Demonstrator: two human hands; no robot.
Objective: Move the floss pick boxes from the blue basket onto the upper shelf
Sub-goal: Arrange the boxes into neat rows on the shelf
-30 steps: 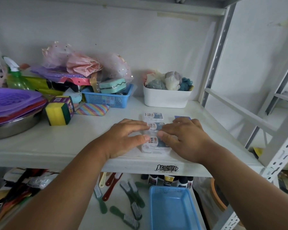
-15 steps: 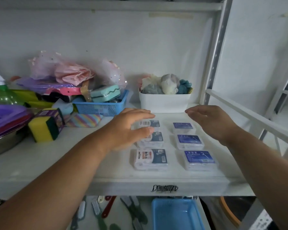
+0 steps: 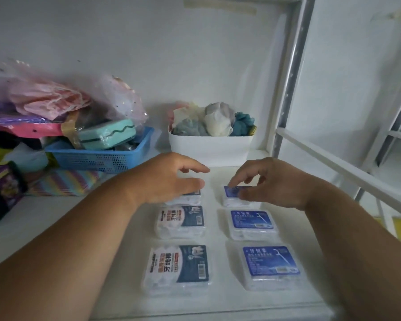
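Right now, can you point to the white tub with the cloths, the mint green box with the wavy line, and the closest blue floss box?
white tub (image 3: pixel 210 149), head view, front wall.
mint green box (image 3: pixel 107 135), head view, front side.
closest blue floss box (image 3: pixel 270 260), head view, blue label.

A plain white wall (image 3: pixel 148 54) closes the back of the rack, with a strip of pale tape (image 3: pixel 220 6) stuck near twelve o'clock. A white metal upright (image 3: pixel 289 84) with a row of holes rises at about one o'clock, and a white crossbar (image 3: pixel 338 167) slants down from it toward three o'clock. Beyond, at three o'clock, stands a second rack frame (image 3: pixel 394 126) against another white wall. The light is dim and even, without hard shadows
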